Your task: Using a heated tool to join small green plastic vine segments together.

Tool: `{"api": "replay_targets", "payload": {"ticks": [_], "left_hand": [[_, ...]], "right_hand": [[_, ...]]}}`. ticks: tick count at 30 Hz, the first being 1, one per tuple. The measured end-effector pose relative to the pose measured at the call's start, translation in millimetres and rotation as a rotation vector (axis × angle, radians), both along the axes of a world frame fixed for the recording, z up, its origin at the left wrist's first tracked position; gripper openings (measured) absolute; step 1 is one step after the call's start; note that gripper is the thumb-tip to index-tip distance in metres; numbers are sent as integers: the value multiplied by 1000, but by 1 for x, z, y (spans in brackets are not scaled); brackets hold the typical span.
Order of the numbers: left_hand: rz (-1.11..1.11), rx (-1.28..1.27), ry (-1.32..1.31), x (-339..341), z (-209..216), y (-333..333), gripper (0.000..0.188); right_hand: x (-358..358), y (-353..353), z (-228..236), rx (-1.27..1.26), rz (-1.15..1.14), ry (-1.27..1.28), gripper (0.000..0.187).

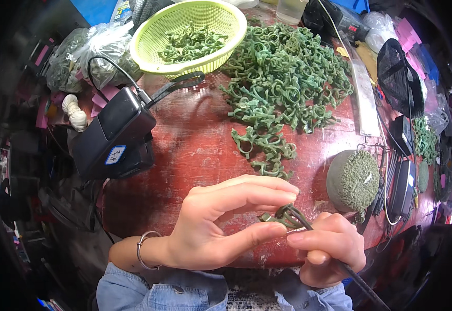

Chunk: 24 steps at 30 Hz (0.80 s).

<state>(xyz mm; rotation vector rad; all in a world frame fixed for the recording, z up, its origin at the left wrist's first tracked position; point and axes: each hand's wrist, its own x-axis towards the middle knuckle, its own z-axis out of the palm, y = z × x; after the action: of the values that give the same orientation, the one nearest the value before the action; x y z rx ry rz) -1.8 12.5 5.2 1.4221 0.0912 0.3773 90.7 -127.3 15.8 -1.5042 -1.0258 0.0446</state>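
Observation:
Between the thumb and fingers of my left hand (pixel 210 223) is a small green ring (pixel 275 216), held just above the table's near edge. My right hand (pixel 334 246) is closed around a thin dark rod-shaped tool (pixel 363 284). The tool's upper end meets the ring; whether it passes through the band or only touches it I cannot tell. Its other end slants down toward the lower right. Beyond my hands, a large heap of similar green rings (pixel 293 72) covers the far right of the red table (pixel 184 150), with a few trailing toward me.
A yellow-green colander (pixel 148 63) with more green pieces stands at the back. Left of it are a black power bank-like device (pixel 114 135) and plastic bags (pixel 99 49). On the right sit a rough-topped green cylinder (pixel 340 181), a white strip (pixel 364 98) and cables.

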Motion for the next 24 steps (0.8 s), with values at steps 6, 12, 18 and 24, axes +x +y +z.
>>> {"api": "replay_targets", "payload": {"ticks": [6,12,18,24], "left_hand": [[-8,84,20,1,4,3,33],[-39,6,45,-1,6,4,33],[-54,-62,-34,-1,8,0,37],[-20,-258,21,-2,11,-6,35]], "right_hand": [[2,0,4,-5,-23,69,38],[5,-1,4,29,-15,137,39],[0,-3,-6,153,-78,201,39],[1,-4,-3,112,-53,67,38]]}}
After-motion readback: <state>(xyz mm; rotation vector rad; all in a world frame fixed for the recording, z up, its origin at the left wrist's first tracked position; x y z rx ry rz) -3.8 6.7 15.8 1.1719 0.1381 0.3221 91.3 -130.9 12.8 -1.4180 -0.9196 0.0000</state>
